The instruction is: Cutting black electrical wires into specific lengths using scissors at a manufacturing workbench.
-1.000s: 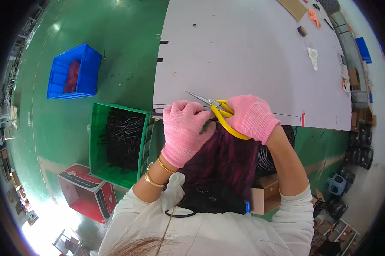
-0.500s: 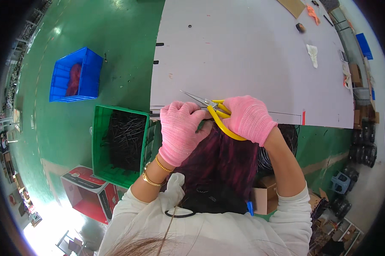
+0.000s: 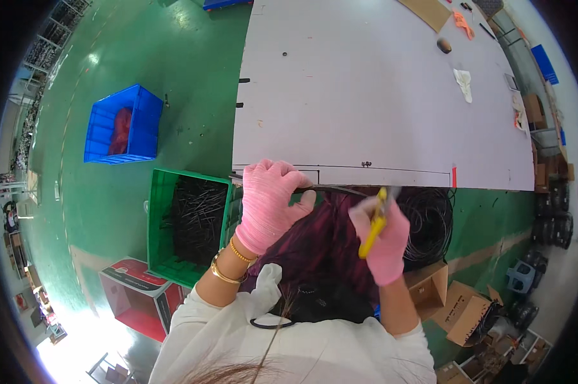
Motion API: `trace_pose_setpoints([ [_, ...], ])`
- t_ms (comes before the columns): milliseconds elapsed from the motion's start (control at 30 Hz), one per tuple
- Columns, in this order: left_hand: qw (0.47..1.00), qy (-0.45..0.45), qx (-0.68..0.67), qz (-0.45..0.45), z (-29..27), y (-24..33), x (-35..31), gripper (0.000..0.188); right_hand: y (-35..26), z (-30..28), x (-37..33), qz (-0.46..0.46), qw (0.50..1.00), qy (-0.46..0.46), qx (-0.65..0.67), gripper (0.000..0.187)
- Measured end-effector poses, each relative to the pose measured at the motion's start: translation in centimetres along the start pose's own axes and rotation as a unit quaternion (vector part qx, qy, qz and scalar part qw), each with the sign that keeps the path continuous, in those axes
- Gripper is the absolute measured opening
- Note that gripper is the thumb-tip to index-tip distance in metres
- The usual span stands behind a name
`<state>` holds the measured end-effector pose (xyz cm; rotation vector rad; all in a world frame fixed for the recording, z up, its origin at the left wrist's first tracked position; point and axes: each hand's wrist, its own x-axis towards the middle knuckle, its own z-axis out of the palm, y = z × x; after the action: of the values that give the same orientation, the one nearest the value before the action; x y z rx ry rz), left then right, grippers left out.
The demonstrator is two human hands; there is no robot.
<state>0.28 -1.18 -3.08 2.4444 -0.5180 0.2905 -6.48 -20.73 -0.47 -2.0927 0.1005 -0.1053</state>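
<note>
My left hand [image 3: 269, 205], in a pink knitted glove, rests at the near edge of the table [image 3: 340, 115], its fingers closed over a black cable [image 3: 337, 189]. That cable runs along the edge toward the right. Off the edge, my right hand [image 3: 388, 240], gloved the same way, holds yellow-handled scissors [image 3: 374, 232]. Motion smears their blades. Lines drawn on the tabletop pass close to my left hand, with a red mark [image 3: 454, 176] at the right end.
A green crate [image 3: 158, 224] of short black pieces stands left of my left hand. Beyond it is a blue crate [image 3: 147, 125] with a dark red bundle. Right of my lap lie coiled black cable [image 3: 429, 224] and cardboard boxes [image 3: 458, 310]. An orange glove [image 3: 463, 23] lies far right on the table.
My right hand has moved down and to the right with the scissors, away from my left hand. My left hand stays at the edge; the cable now shows stretching rightward.
</note>
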Motion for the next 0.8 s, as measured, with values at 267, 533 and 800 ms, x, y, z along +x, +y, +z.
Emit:
trace_pose_setpoints([
  [267, 1.0, 0.0, 0.003, 0.01, -0.8, 1.8, -0.3, 0.017, 1.5, 3.0, -7.0, 0.238, 0.943, -0.187, 0.141, 0.026],
  [533, 0.998, 0.018, 0.044, 0.048, -1.4, 2.5, -0.8, 0.014, 3.2, 4.7, -7.2, 0.282, 0.902, -0.26, 0.198, 0.03],
  [800, 0.996, 0.031, 0.06, 0.054, -1.1, 2.4, -0.9, 0.015, 1.0, 4.1, -6.4, 0.267, 0.924, -0.219, 0.166, 0.029],
])
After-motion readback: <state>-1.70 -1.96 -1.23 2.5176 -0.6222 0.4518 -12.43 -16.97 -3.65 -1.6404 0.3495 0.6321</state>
